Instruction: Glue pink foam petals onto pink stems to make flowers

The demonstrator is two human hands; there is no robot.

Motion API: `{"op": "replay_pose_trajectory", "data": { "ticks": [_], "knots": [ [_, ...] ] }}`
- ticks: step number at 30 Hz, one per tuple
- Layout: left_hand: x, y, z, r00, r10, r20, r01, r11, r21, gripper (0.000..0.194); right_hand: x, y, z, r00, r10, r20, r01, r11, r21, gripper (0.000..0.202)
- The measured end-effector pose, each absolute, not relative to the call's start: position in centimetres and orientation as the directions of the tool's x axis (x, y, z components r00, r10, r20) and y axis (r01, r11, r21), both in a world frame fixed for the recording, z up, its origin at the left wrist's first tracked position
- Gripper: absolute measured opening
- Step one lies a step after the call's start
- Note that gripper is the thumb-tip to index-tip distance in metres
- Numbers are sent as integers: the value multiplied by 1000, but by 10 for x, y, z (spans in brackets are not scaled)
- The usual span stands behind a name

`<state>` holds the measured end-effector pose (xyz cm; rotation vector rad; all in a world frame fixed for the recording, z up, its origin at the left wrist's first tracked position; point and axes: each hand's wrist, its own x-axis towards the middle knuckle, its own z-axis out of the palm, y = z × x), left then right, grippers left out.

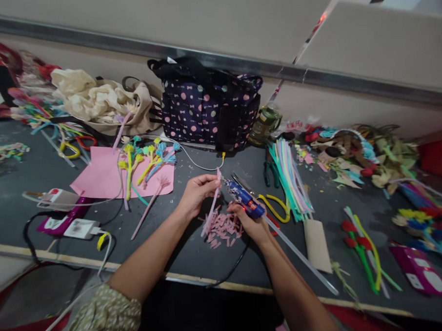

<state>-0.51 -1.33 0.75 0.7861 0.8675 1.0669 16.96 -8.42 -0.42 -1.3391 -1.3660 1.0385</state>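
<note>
My left hand (200, 193) pinches a thin pink stick (212, 207) near its top between thumb and fingers, and its lower end hangs over the pink scraps. In my right hand (251, 222) is a blue hot glue gun (242, 196), its nozzle pointing up and left, close to the stick. A long translucent glue stick (301, 254) juts out of the gun's back. Beneath and between the hands lies a pile of small pink pieces (225, 227). Yellow-handled scissors (277, 204) lie just beyond my right hand, partly covered by it.
Finished-looking stick flowers (129, 164) rest on pink paper (97, 173) at left. Pliers (270, 168) and a bundle of pastel sticks (293, 177) lie at right. A dotted dark bag (204, 107) and a green bottle (265, 122) stand behind. Cables cross the left side.
</note>
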Motion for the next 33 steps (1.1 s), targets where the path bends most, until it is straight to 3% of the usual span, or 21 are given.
{"op": "replay_pose_trajectory", "data": {
  "ticks": [10,19,33],
  "knots": [
    [-4,-15,8,219,957,-188,-360,259,896,27,171,-85,-6,48,994,93,273,77,-959,31],
    [-4,-15,8,219,958,-187,-356,257,899,27,172,-86,-14,46,999,18,186,9,-982,31],
    [-4,-16,9,229,956,-183,-364,259,895,25,172,-87,-14,96,995,30,239,7,-971,32]
  ]
}}
